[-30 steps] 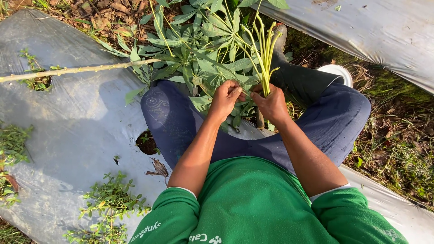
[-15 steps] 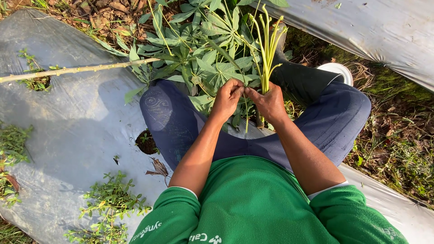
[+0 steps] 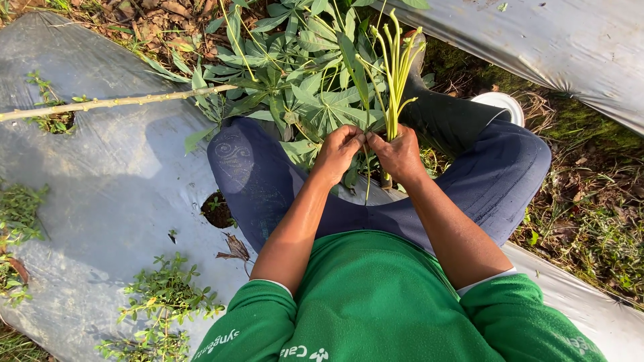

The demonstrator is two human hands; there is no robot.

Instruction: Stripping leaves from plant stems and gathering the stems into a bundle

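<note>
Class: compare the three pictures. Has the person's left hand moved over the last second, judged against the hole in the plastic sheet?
Yes. The left hand has shifted right, away from the hole, and now meets the right hand at the stalks.

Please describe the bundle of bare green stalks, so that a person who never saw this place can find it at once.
Start at the grey plastic sheet on the ground, then go to the leafy plant before the knees. The bundle of stalks stands upright from the right hand; unlike its leafy neighbours, these stalks are thin, pale and stripped.

Grey plastic mulch sheet (image 3: 100, 174), leaf litter (image 3: 154, 17), sunlight
</note>
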